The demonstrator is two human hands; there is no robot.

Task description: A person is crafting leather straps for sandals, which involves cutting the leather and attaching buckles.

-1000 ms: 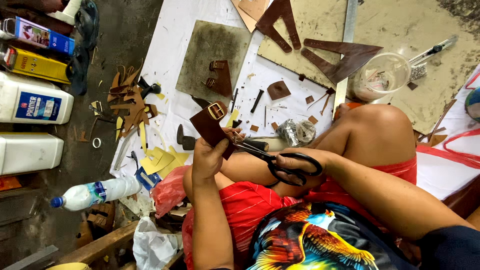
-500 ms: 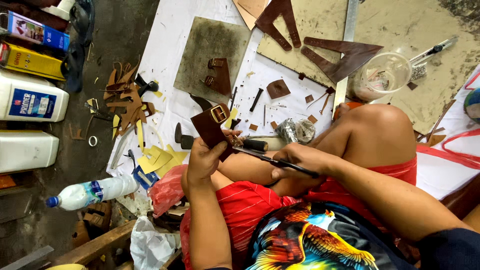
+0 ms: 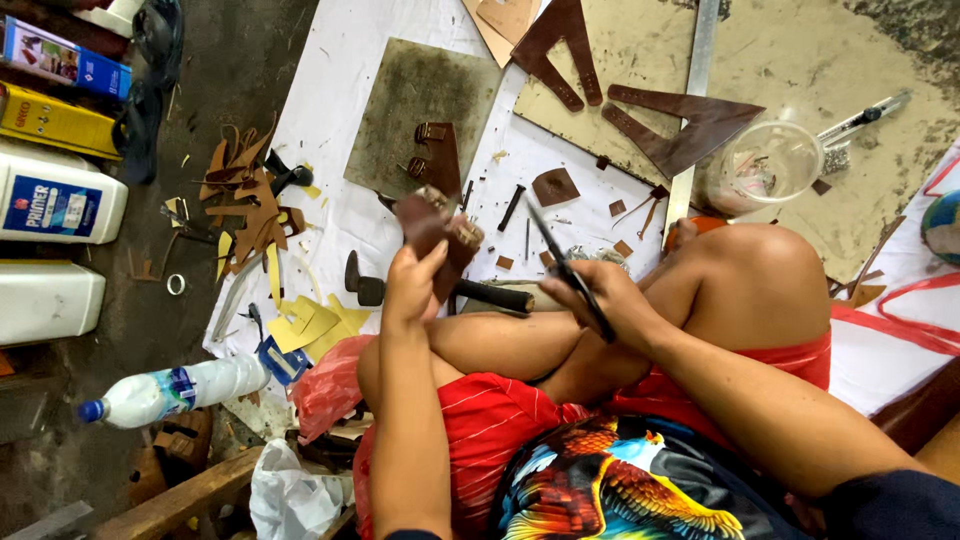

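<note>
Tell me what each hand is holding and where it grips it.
The left hand grips a brown leather strap piece by its lower end. The right hand holds black scissors by the handles, blades pointing up and away.

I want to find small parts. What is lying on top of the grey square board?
On the grey board lies a brown leather strap piece with metal buckles. What is under that piece is covered.

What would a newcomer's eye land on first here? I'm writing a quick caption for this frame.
At the centre, the left hand holds up a brown leather strap piece while the right hand grips black scissors beside it. Beyond, large brown leather cutouts lie on a board at the top, and tan scraps litter the white sheet's left edge.
</note>
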